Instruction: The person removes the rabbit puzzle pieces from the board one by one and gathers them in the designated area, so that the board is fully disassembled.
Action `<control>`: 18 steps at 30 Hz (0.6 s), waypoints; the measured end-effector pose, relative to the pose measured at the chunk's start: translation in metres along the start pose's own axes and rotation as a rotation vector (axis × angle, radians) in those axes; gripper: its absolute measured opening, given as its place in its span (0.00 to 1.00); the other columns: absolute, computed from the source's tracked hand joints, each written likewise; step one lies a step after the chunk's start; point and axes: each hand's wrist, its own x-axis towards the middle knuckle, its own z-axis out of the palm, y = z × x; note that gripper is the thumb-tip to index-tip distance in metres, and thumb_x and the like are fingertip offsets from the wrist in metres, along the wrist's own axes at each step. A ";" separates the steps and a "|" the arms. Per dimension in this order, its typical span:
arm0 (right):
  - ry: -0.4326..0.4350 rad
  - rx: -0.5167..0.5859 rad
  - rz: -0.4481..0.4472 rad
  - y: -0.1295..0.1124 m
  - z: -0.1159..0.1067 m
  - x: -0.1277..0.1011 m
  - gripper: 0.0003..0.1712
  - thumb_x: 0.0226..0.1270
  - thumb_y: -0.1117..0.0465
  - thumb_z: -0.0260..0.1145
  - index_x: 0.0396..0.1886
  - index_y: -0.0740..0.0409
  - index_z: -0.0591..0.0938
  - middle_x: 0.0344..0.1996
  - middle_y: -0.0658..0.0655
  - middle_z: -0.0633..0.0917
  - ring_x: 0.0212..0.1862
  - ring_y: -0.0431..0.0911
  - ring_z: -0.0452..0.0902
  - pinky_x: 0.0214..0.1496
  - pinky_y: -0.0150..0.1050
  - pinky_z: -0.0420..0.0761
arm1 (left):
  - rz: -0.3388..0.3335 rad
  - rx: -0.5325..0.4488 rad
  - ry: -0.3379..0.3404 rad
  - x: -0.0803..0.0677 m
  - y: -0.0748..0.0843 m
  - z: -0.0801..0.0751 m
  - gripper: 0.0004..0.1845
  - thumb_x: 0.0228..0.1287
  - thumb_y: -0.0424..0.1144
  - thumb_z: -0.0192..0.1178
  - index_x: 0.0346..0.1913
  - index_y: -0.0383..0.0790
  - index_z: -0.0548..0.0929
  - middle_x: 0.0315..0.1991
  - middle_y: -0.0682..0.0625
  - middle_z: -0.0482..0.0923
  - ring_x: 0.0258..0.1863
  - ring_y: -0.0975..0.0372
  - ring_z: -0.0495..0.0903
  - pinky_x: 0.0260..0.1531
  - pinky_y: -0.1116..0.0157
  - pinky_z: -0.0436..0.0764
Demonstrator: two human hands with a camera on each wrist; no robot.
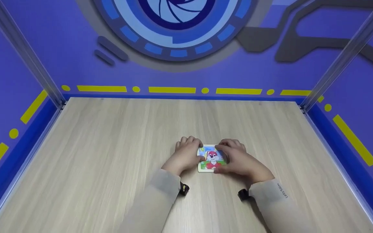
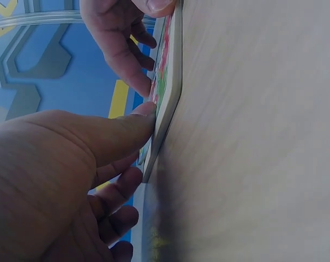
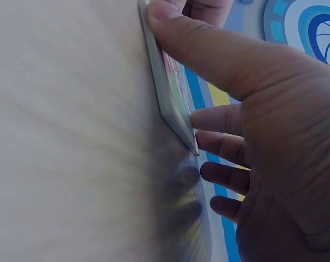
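Note:
A small square puzzle board point(image 1: 211, 158) with a pale rim shows a cartoon animal with red ears and red clothes on a blue and green ground. It lies on the wooden table, picture side up. From the left, my left hand point(image 1: 185, 156) holds it, thumb on the picture's side edge and index finger by the far corner. My right hand point(image 1: 241, 160) grips it across the right part, thumb at the near edge, index finger at the far edge. In the left wrist view the board's pale edge point(image 2: 174, 65) stands out against the tabletop.
The wood-grain table point(image 1: 108, 139) spreads out around both hands. Blue-purple printed panels point(image 1: 160, 76) with yellow marks close off the back and sides, with metal posts point(image 1: 345, 55) at the corners. Small black devices point(image 1: 243, 194) sit at both wrists.

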 end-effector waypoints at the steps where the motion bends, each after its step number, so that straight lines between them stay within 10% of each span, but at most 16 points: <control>1: -0.003 0.000 -0.002 0.000 0.000 0.000 0.54 0.57 0.36 0.89 0.80 0.51 0.82 0.79 0.59 0.76 0.82 0.61 0.62 0.86 0.70 0.62 | 0.003 0.001 0.000 0.000 0.000 0.000 0.24 0.77 0.50 0.74 0.67 0.45 0.82 0.65 0.47 0.79 0.66 0.51 0.70 0.71 0.50 0.69; 18: -0.027 -0.019 -0.008 -0.002 -0.002 -0.001 0.49 0.58 0.37 0.89 0.79 0.41 0.84 0.79 0.58 0.74 0.82 0.61 0.61 0.85 0.70 0.61 | 0.002 -0.021 0.001 0.003 0.002 0.001 0.25 0.76 0.47 0.75 0.71 0.50 0.83 0.68 0.49 0.80 0.69 0.51 0.70 0.73 0.50 0.68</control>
